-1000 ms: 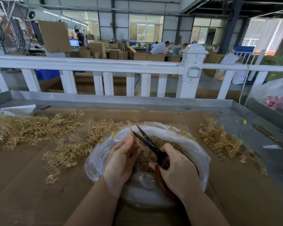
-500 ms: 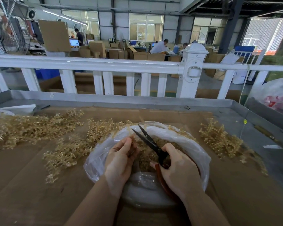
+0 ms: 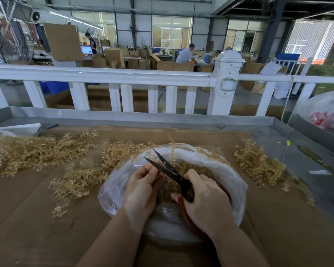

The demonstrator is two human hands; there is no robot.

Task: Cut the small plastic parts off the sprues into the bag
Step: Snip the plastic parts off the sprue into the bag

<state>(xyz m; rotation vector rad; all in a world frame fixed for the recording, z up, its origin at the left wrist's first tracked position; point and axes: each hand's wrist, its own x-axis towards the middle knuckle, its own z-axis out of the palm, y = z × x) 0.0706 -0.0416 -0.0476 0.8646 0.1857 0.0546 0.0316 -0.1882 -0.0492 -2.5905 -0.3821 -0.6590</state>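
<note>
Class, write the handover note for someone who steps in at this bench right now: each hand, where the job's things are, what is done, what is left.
Right hand grips the scissors by their red handles, blades open over the bag.
Left hand pinches something small at the blades; it is hidden by the fingers.
The clear bag sits open on the cardboard-covered table, with cut parts heaped inside.
Done: a good heap already in the bag.
Left: uncut sprues piled to the left, more beside the bag, another pile to the right.
</note>
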